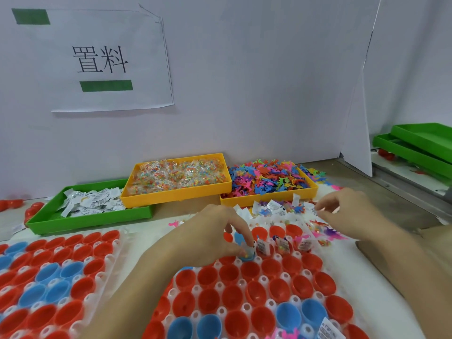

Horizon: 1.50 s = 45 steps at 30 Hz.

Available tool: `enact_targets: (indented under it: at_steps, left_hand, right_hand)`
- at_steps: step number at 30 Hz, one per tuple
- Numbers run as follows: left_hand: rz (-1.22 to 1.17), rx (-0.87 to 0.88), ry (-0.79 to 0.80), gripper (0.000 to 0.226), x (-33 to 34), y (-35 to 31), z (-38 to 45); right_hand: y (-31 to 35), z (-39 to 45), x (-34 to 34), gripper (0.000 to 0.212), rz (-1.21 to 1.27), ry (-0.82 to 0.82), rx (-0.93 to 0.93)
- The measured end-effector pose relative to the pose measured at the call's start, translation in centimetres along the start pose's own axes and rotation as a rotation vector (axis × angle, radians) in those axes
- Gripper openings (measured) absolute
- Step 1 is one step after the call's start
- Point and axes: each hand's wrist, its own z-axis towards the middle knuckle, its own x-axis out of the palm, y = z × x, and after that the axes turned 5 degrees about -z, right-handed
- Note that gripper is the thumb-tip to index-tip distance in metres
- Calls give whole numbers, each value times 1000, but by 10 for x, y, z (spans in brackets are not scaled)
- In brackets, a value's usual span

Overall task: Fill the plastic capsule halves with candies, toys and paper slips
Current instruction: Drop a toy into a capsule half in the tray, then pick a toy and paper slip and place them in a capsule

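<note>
the left hand [220,231] is being held over the far rows of the nearer capsule tray [264,287], its fingertips [244,250] curled down into a blue capsule half [247,255], apparently pressing a candy packet in; the grip itself is being hidden by the fingers. the right hand [342,206] is being kept further out and to the right, fingers pinched over the loose pile of slips, toys and candies [276,209] lying on the table just beyond the tray; whether anything is being held there cannot be told. the filled halves [283,244] are lying immediately right of the left hand, in the same row. the unfilled red halves [249,297] are lying nearer the body, below both hands, so the coming move is judged to be running rightwards along the row or towards the body. open room is being left there; the yellow bins [176,177] are standing well beyond.
</note>
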Motion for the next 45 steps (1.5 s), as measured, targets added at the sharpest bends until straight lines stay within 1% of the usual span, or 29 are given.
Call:
enact_targets:
  at_steps: [3,6,10,14,21,28,30,33,35,38,41,42,43,45]
  left_hand:
    - [22,-1,6,11,2,-1,1]
    - [25,-2,-9,15,1,1,1]
    - [-5,-3,-44,24,-7,4,-1]
    - [-20,1,-77,22,-15,6,-2]
    - [-39,8,-103,18,-18,8,-3]
    - [-31,9,-114,13,-20,8,-5]
    - [-28,9,-118,13,-20,8,-4]
    - [-50,8,-127,12,-19,7,-4]
    - [-58,2,-137,13,-18,5,-2]
    - [-81,-8,-184,22,-13,3,1]
    - [-217,-5,-254,44,-7,-3,4]
    - [-275,9,-258,48,-4,-5,4]
    - [-329,32,-255,44,-2,-7,5]
    - [-422,84,-261,24,0,-11,6]
  right_hand:
    - [0,0,2,9,-12,76,32]
    - [-3,-1,-3,18,-51,109,79]
    - [-8,-4,-13,31,-112,202,108]
    - [-6,-8,-13,28,-145,302,90]
    - [-3,-7,-13,21,-193,233,54]
    - [-6,0,-9,23,-141,74,60]
    - [-4,0,-9,25,-102,-16,57]
    - [7,-2,-10,24,25,-208,-2]
    - [24,-9,-10,20,169,-237,-97]
    - [56,-25,-7,19,473,-128,-253]
    - [79,-41,-3,15,628,9,-384]
    - [85,-45,-2,12,674,65,-425]
    - [90,-49,-2,9,717,118,-464]
    - [96,-53,0,10,780,170,-507]
